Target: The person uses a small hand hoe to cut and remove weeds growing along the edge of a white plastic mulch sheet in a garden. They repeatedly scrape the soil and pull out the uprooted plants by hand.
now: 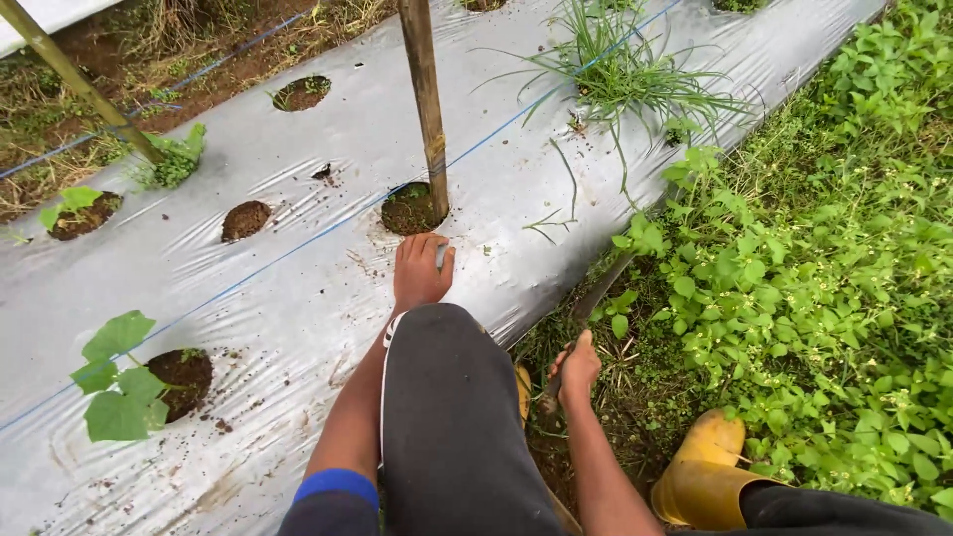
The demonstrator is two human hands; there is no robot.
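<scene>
The left hand (421,270) presses flat, fingers together, below one pole (427,109); the right hand (576,369) grips one knife (596,298).

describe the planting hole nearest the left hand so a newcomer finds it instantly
Start at the silver plastic mulch sheet covering the raised bed. Follow the upright brown wooden stake down into a round soil-filled hole, just above the left hand. Only this hole holds a stake.
</scene>
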